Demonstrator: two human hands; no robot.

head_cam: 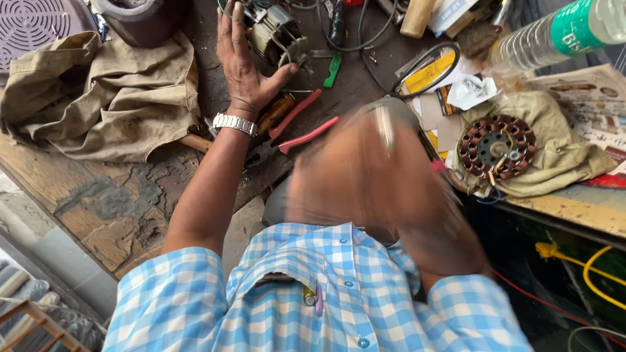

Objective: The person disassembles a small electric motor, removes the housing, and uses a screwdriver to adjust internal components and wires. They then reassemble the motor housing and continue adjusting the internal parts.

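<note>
The left hand (243, 59) lies open, fingers spread toward twelve o'clock, thumb touching a small metal motor (273, 35) with copper windings. Red-handled pliers (293, 127) lie at four o'clock of it, handles toward two. The right hand (369, 170) is blurred; its grip cannot be told.

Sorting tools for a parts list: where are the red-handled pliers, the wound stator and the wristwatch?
red-handled pliers (300, 131), head view, on a red handle.
wound stator (498, 147), head view, on its central hub.
wristwatch (233, 123), head view, on the metal band.
</note>
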